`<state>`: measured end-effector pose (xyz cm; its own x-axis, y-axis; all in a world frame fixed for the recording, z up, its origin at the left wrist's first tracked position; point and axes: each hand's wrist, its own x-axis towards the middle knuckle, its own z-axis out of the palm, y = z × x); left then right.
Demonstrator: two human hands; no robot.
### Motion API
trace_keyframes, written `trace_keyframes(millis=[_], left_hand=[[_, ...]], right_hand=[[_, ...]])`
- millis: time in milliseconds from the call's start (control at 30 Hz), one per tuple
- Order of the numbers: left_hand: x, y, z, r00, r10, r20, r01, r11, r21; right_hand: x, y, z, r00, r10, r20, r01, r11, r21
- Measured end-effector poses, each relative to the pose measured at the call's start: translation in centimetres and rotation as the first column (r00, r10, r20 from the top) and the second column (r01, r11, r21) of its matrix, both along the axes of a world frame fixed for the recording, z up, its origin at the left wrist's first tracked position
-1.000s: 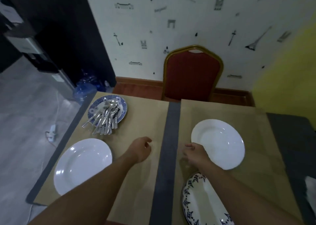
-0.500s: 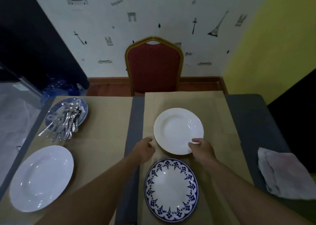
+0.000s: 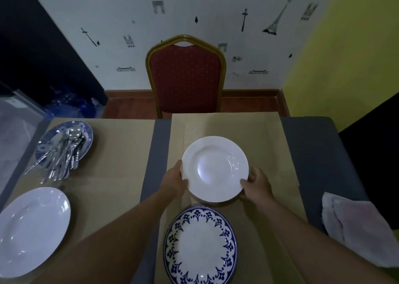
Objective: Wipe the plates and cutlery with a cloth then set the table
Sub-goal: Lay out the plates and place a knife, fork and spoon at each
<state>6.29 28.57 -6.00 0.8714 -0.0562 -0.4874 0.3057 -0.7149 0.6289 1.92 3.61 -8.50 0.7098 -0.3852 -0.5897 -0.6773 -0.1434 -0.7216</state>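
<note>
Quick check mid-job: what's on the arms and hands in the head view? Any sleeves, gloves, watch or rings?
Nothing worn that shows. The left hand and right hand are bare: no gloves, and no rings that the dim picture lets me make out. The left forearm and right forearm are uncovered to the frame's lower edge, with no sleeves, cuffs, watch or bracelet in view.

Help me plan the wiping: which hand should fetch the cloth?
Right. The cloth lies far to the right, nearest the right hand; the left hand could probably hold the white plate alone.
</note>
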Motion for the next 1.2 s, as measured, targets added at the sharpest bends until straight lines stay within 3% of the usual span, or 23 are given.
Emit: trace_keyframes(millis=[600, 867, 1067, 1200], left_hand=[[6.2, -2.1, -0.9, 0.996, 0.086, 0.037, -0.087, 0.996, 0.011], [6.4, -2.3, -0.5, 0.999, 0.042, 0.019, -0.043, 0.998, 0.053], [5.1, -1.9, -0.3, 0.999, -0.008, 0.036, 0.007, 1.000, 0.031], [3.0, -1.2, 0.3, 0.999, -0.017, -0.037, 0.020, 0.995, 0.101]], right_hand=[[8.6, -1.5, -1.6, 0.996, 0.011, 0.085, -0.012, 1.000, 0.015], [9.0, -1.5, -1.7, 0.996, 0.025, 0.080, -0.023, 0.999, -0.024], [7.3, -1.4, -1.0, 1.000, -0.018, 0.008, 0.017, 0.999, 0.035], [4.5, -1.0, -0.6, 0.999, 0.036, -0.023, -0.036, 0.999, 0.033]])
